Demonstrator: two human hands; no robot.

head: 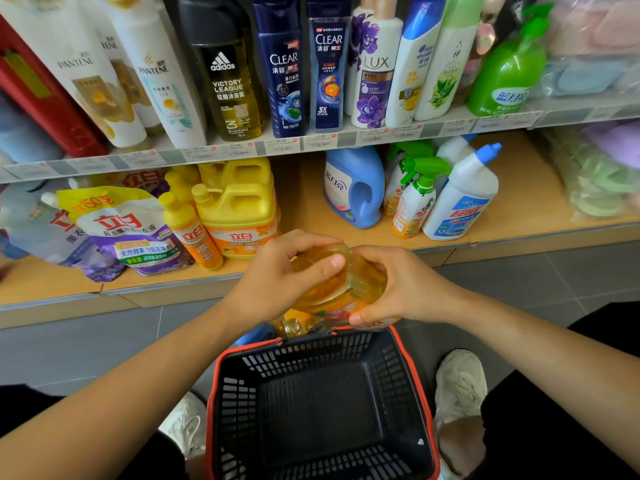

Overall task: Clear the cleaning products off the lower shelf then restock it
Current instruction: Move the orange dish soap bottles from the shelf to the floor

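head view — amber bottle (341, 285) gripped between left hand (277, 278) and right hand (398, 285) fingers — above basket (412, 368)

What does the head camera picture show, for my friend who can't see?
Both hands, left hand and right hand, hold an amber bottle above a basket. Behind, the lower shelf holds cleaning bottles.

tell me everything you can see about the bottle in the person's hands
The amber bottle looks like clear plastic filled with golden-orange liquid, with a colourful label partly showing below. It lies tilted between the shelf edge and the basket, above its far rim. The left hand and right hand both grip it; its cap is hidden.
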